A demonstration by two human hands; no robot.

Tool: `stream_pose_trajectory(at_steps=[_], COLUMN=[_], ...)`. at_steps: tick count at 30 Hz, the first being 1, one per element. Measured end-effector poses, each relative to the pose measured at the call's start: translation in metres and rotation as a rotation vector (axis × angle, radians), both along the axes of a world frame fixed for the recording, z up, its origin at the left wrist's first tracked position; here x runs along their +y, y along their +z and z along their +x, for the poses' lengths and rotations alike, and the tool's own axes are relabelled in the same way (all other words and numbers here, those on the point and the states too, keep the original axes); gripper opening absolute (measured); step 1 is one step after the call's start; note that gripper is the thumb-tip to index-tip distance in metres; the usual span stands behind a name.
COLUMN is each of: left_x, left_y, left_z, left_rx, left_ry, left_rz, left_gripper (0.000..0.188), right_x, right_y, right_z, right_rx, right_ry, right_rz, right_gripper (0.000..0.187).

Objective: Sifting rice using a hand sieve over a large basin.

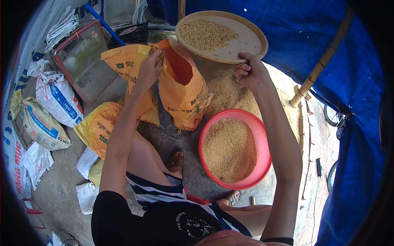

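My left hand (152,65) pinches the upper edge of an orange woven sack (180,98), which stands with its mouth open. My right hand (251,70) grips the near rim of a round winnowing tray (248,39), thumb on top and fingers curled below. The tray is tilted beside the sack's mouth, with unhusked grain (207,33) gathered on its left half. Below my right forearm, a pink basin (264,153) holds a heap of pale grain or husks (230,149); which of the two I cannot tell. How full the sack is stays hidden.
Loose husks (232,92) lie heaped on the floor behind the basin. More orange sacks (96,125) and white sacks (59,96) stand at left, near a red-framed panel (86,61). A bamboo pole (324,61) leans at right before a blue tarp (287,24).
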State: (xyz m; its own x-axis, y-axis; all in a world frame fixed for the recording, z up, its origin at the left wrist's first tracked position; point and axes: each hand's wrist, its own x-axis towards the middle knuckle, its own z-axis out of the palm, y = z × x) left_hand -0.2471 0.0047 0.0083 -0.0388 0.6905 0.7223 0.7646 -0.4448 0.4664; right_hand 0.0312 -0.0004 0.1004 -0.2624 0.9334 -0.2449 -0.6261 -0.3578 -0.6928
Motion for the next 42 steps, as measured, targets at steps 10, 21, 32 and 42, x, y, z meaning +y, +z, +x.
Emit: stream_pose_trajectory(at_steps=[10, 21, 32, 42], left_x=[-0.034, -0.022, -0.018, -0.015], left_y=[0.024, 0.015, 0.016, 0.013], left_z=[0.014, 0.016, 0.019, 0.019], left_rx=[-0.211, -0.209, -0.222, -0.305], left_ry=[-0.286, -0.357, -0.329, -0.354], left_rz=[-0.126, -0.049, -0.007, -0.097], left_gripper=[0.017, 0.018, 0.017, 0.016], right_x=[0.003, 0.001, 0.012, -0.012], right_y=[0.0, 0.003, -0.02, -0.007], right_z=[-0.018, -0.024, -0.029, -0.041], right_rx=[-0.127, -0.638, -1.323, -1.534], right_ry=[-0.019, -0.265, -0.41, -0.426], right_rz=[0.109, 0.318, 0.869, 1.055], right_gripper=[0.008, 0.005, 0.028, 0.029])
